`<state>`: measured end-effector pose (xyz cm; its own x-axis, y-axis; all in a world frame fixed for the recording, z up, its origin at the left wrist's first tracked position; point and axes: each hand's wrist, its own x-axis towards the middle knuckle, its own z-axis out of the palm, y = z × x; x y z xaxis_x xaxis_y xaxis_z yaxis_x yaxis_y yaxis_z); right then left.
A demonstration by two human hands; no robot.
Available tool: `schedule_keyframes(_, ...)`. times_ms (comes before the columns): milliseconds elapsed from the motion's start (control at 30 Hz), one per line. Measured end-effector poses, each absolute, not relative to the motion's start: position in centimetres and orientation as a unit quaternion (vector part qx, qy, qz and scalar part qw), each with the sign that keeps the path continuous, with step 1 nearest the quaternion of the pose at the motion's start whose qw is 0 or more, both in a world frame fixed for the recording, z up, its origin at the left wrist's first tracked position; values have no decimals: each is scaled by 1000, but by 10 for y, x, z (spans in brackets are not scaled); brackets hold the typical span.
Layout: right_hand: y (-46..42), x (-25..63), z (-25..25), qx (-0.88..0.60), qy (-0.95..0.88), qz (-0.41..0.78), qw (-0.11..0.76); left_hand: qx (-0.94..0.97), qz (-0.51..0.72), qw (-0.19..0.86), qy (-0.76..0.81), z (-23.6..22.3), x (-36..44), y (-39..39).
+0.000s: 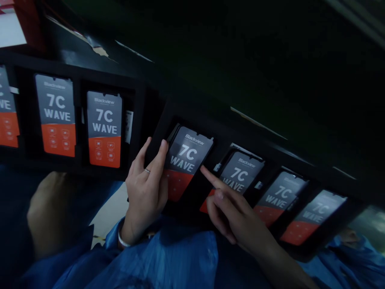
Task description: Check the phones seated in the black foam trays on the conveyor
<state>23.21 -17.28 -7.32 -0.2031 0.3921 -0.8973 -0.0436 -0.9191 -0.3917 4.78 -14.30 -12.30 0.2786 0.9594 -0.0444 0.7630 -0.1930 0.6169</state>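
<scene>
A phone (185, 158) with a grey and orange "Blackview 7C WAVE" cover film lies slightly tilted in a compartment of a black tray (192, 110). My left hand (147, 180), with a ring and a white wristband, is at its left edge, fingers stretched upward and apart. Whether its thumb presses on the phone is hidden. From the right, my right hand (233, 208) points its index finger at the phone's right edge, the tip touching or almost touching it; the other fingers curl. Beneath this hand, a second phone (240, 172) is partly covered.
Two more phones (281, 194) (315, 214) sit farther right in the tray. Another black tray (141, 104) on the left holds similar phones (104, 128). A co-worker's blurred hand (48, 208) is below it. A red and white box (15, 26) stands at upper left.
</scene>
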Motion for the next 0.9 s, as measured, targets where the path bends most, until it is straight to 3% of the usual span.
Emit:
schedule_keyframes(200, -180, 230, -75, -618, -198, 747, 143, 747, 187, 273, 577, -124, 49, -144)
schedule_keyframes(400, -184, 228, -83, -657, -527, 533, 85, 744, 190, 274, 579, -123, 49, -143)
schedule_keyframes(533, -172, 220, -87, -644, -643, 415, 12, 742, 188, 275, 582, -124, 49, -144)
schedule_keyframes(667, -163, 219, -89, -635, -686, 352, -35, 738, 186, 285, 583, -124, 48, -144)
schedule_keyframes(900, -178, 240, -84, -662, -658, 358, 25, 730, 170, 283, 599, -123, 48, -144)
